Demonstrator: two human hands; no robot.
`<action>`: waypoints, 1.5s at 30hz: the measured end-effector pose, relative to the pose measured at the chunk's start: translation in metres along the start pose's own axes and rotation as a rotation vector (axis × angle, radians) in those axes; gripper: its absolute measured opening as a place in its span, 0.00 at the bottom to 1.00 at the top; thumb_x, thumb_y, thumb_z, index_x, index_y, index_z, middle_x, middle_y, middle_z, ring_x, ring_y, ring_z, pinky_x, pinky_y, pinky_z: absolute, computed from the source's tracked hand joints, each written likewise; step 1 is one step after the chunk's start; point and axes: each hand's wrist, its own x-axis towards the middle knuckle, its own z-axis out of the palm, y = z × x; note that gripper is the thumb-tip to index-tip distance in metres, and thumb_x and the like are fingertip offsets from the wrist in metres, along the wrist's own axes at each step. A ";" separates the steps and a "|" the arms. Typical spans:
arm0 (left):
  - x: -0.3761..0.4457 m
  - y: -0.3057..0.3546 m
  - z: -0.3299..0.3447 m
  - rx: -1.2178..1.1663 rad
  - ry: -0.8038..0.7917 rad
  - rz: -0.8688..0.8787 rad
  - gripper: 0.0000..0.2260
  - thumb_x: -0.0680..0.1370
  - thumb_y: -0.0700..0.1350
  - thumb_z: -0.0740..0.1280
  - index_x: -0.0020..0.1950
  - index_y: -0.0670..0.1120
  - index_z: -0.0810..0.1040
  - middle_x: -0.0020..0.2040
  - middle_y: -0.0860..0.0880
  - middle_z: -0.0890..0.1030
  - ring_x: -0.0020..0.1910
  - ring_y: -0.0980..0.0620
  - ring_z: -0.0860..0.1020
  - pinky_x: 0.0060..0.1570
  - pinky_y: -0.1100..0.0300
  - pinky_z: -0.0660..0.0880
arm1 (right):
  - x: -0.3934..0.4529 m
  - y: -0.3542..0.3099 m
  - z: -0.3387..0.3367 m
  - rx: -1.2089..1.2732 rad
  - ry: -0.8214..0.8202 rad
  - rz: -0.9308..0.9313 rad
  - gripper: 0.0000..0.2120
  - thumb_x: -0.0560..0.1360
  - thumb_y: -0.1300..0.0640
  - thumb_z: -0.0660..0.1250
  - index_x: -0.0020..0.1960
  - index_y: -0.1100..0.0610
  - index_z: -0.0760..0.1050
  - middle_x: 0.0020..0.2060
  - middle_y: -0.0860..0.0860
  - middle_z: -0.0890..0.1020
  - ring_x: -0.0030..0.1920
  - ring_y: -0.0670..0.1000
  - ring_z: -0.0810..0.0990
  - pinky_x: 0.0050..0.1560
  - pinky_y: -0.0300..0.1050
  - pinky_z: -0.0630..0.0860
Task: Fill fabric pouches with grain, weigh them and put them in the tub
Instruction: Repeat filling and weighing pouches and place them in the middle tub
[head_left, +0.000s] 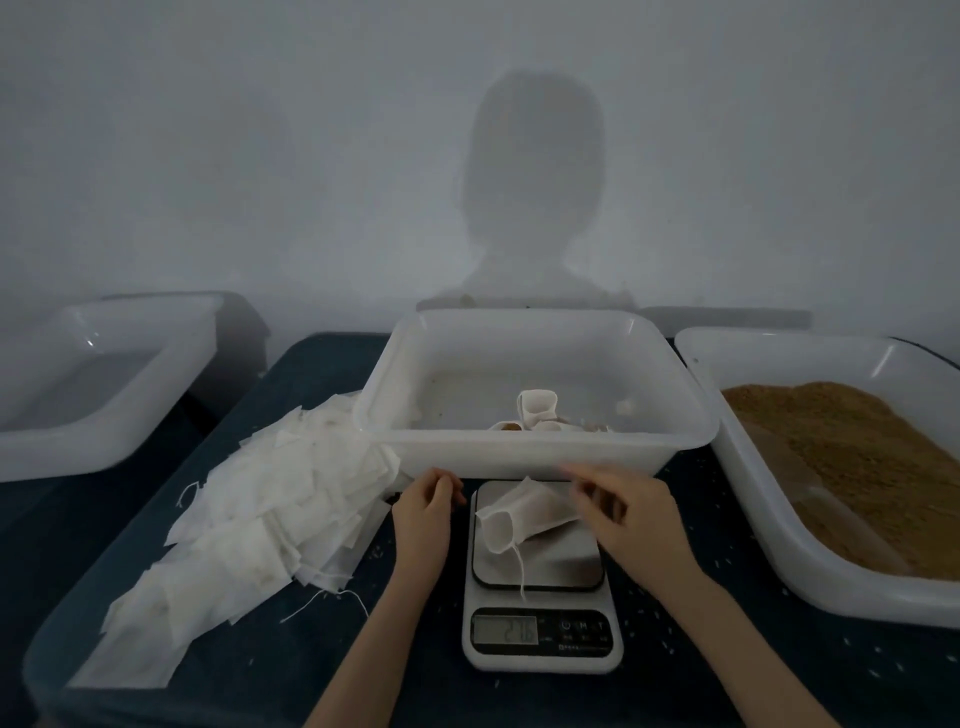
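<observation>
Behind our work a pale grey wall carries the shadow of a head and shoulders, and below it a dark blue table (322, 649) holds everything we use. Far left we see an empty translucent tub (98, 447) standing off the table's edge. Next comes our heap of empty fabric pouches (249, 525), flat white squares with loose strings, spread over the table's left half. Our left hand (423, 512) hovers just left of the scale, its fingers curled loosely inward and gripping nothing. At centre sits the white kitchen scale (540, 636), its display lit, though we cannot read the digits surely. On its steel platform lies a pouch (519, 517) on its side, mouth open toward us, its drawstring trailing down over the platform's front edge. Our right hand (631, 517) is at the pouch's far end, fingers bent; motion blur keeps us from telling whether it pinches the fabric. Behind the scale stands the collecting tub (540, 452), holding a few filled pouches (535, 415). At far right another tub (841, 597) holds brown grain (852, 457).
</observation>
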 end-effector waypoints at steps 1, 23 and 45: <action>0.000 -0.001 0.000 0.002 -0.002 0.005 0.12 0.78 0.38 0.61 0.36 0.44 0.78 0.30 0.51 0.79 0.31 0.57 0.74 0.36 0.61 0.72 | 0.004 -0.009 0.001 -0.041 -0.094 -0.053 0.17 0.71 0.59 0.72 0.59 0.47 0.79 0.45 0.40 0.80 0.37 0.37 0.75 0.38 0.26 0.70; 0.000 -0.003 0.002 0.009 -0.028 0.019 0.13 0.78 0.38 0.61 0.35 0.45 0.78 0.29 0.53 0.79 0.29 0.59 0.73 0.30 0.68 0.69 | 0.088 -0.022 -0.033 0.197 0.032 0.286 0.11 0.76 0.65 0.65 0.38 0.53 0.77 0.33 0.48 0.80 0.33 0.44 0.78 0.37 0.37 0.76; -0.005 -0.001 -0.002 0.031 -0.027 0.014 0.13 0.78 0.38 0.61 0.35 0.46 0.77 0.29 0.51 0.78 0.27 0.59 0.71 0.29 0.65 0.67 | 0.119 0.043 -0.038 -0.521 -0.603 0.634 0.15 0.80 0.52 0.58 0.38 0.58 0.72 0.42 0.56 0.78 0.43 0.54 0.76 0.43 0.45 0.69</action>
